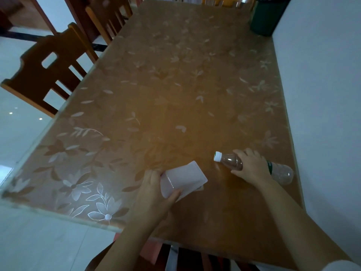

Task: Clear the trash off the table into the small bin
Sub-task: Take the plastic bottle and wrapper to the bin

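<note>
A crushed white plastic cup (183, 178) lies on its side near the front of the table (175, 85); my left hand (154, 190) grips its base end, thumb across it. To the right a clear plastic bottle (281, 172) with a white cap and green label lies on its side. My right hand (252, 166) wraps over its middle. A dark green bin (265, 18) stands at the far right corner of the table, against the wall.
The table carries a brown floral cover. A white wall (322, 94) runs along its right edge. Wooden chairs (48, 69) stand along the left side, and another chair sits at the near end below my arms. Pale floor tiles lie to the left.
</note>
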`<state>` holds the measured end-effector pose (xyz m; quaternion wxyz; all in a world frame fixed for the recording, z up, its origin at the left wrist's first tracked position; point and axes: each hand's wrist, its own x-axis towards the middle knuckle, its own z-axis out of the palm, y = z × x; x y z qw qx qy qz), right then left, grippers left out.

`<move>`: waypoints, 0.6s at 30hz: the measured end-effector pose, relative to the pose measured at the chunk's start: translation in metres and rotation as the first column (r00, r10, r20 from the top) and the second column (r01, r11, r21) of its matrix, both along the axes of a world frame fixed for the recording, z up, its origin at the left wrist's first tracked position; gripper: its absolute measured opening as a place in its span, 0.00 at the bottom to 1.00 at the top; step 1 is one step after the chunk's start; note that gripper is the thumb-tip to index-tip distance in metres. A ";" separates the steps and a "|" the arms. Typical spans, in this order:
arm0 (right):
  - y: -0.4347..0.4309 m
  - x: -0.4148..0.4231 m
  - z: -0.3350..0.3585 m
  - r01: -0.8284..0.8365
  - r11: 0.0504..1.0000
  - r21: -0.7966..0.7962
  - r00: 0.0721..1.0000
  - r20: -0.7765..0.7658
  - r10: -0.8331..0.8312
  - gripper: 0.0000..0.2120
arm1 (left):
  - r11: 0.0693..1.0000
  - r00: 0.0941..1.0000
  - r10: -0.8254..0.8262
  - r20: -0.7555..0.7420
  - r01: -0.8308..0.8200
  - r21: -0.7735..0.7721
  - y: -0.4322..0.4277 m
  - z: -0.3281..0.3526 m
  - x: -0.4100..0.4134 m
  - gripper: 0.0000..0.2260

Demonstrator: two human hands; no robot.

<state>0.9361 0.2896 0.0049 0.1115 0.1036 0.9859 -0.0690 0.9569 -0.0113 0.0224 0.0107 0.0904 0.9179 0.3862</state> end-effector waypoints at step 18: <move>-0.231 -0.021 0.050 -0.355 0.920 -0.167 0.933 -0.120 0.339 0.32 | 0.858 0.858 0.511 -0.044 -0.506 0.093 -0.192 0.047 0.023 0.24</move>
